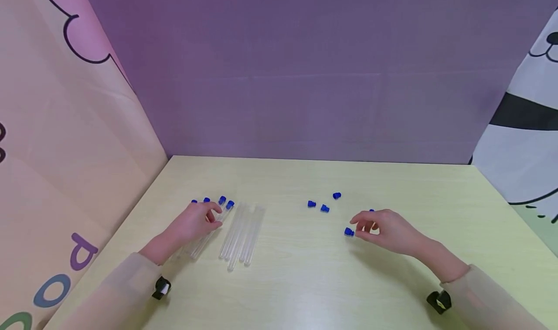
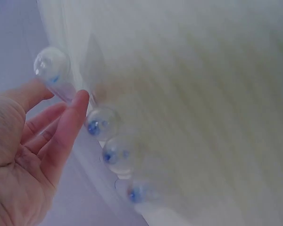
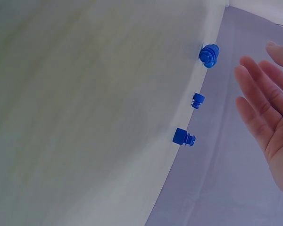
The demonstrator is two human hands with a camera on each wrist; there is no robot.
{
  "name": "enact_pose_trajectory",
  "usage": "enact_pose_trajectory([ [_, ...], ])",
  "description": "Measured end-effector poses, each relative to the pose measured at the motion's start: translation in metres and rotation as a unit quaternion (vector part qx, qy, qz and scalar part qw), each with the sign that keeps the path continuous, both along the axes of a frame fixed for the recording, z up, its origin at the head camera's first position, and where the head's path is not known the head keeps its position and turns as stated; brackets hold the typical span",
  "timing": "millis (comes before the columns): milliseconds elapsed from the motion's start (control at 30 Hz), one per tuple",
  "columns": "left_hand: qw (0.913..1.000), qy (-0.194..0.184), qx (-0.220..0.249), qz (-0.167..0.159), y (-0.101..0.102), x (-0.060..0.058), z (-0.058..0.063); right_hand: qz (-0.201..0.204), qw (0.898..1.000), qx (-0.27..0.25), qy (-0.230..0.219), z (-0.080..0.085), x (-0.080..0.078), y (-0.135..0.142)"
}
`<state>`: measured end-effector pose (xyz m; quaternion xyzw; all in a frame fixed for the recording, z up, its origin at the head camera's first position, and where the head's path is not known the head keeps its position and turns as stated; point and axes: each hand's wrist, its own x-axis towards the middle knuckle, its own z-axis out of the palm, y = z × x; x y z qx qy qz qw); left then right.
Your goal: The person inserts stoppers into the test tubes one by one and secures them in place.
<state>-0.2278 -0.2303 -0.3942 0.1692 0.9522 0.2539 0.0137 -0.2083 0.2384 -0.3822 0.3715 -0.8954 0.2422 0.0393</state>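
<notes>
My left hand (image 1: 196,221) pinches a clear test tube (image 1: 200,246) with a blue cap between thumb and fingertips, at the left of the table. Beside it lie several more capped tubes, partly covered by the hand; their rounded ends (image 2: 122,154) show in the left wrist view. Just right of these is a bundle of uncapped clear tubes (image 1: 250,238). My right hand (image 1: 390,230) holds nothing, thumb and fingertips parted close to a blue cap (image 1: 348,231). In the right wrist view its fingers are extended, with a stepped blue cap (image 3: 181,136) to their left.
Farther back lie loose blue caps (image 1: 311,204), and another cap (image 1: 371,210) peeks out behind the right hand. A purple cloth (image 1: 279,78) rises at the back edge of the pale table (image 1: 296,291). Printed cloths hang at both sides.
</notes>
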Motion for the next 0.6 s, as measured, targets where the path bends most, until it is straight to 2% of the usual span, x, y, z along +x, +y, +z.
enact_pose_trajectory([
  [133, 0.9999, -0.008, -0.009, 0.005, 0.002, 0.0, 0.001, 0.008, 1.0, 0.006, -0.005, -0.002, -0.004, -0.003],
  [367, 0.999, 0.011, -0.043, -0.004, 0.004, 0.0, 0.0, 0.014, 1.0, 0.012, -0.017, -0.003, -0.012, -0.007],
  [600, 0.9989, 0.013, -0.045, 0.002, 0.0, 0.001, -0.002, 0.016, 0.999, 0.015, -0.028, -0.005, -0.017, -0.01],
])
